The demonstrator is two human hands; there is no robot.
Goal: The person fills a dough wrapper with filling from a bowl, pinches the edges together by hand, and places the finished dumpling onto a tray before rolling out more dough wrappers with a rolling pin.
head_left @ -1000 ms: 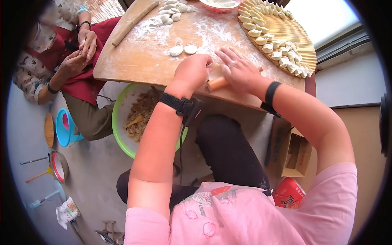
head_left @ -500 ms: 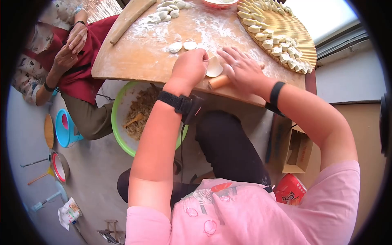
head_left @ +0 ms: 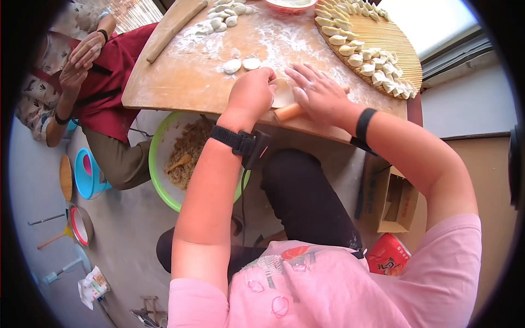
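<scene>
My left hand (head_left: 250,94) is closed in a pinch on the left edge of a thin, round dumpling wrapper (head_left: 283,94) near the table's front edge. Flat across a small wooden rolling pin (head_left: 288,112) lies my right hand (head_left: 321,97), palm down with fingers stretched out. The pin's near end pokes out beside the wrapper; its middle is hidden under my palm. Just beyond my left hand sit two flattened dough pieces, a left one (head_left: 232,66) and a right one (head_left: 251,64).
A floured wooden table (head_left: 180,82) carries a longer rolling pin (head_left: 176,31), several dough pieces (head_left: 221,13) and a round mat (head_left: 377,33) of dumplings. Below stands a green-rimmed bowl (head_left: 155,158) of filling. At left sits another person (head_left: 117,76), hands together.
The view has shifted slightly. My right hand and the rolling pin have moved a little relative to the wrapper, whose edge stays in my left hand. The other person's hands have shifted.
</scene>
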